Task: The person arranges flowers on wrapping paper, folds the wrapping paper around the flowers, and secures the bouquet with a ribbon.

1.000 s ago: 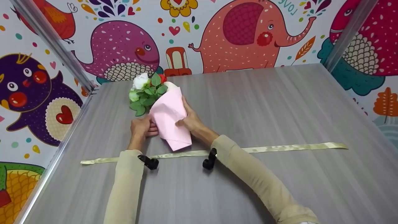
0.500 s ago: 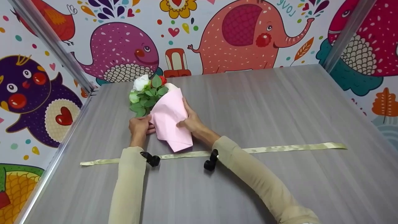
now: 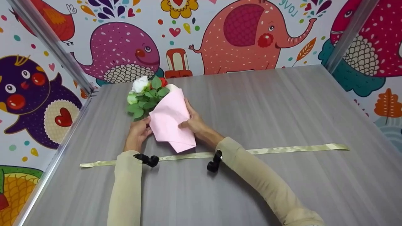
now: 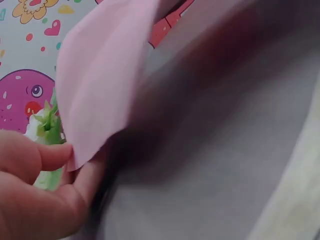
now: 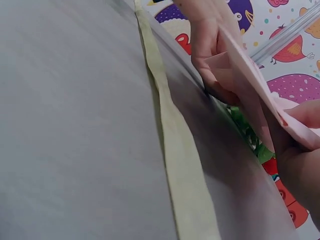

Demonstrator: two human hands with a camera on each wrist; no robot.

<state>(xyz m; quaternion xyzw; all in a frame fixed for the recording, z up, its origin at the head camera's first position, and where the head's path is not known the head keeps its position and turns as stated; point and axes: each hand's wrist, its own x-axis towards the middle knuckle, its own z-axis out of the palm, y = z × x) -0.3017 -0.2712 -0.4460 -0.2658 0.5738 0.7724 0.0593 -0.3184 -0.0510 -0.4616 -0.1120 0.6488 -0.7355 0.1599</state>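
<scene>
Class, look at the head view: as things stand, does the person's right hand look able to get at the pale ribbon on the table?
Probably yes: the ribbon lies bare on the table, but the right hand grips the pink wrap.

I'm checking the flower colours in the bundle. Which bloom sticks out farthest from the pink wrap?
The white rose, at the bouquet's far left tip. The red bloom sits half hidden behind leaves beside the pink paper.

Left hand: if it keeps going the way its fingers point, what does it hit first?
Probably nothing new: the left hand already touches the pink wrapping paper; beyond its fingers come the green leaves.
</scene>
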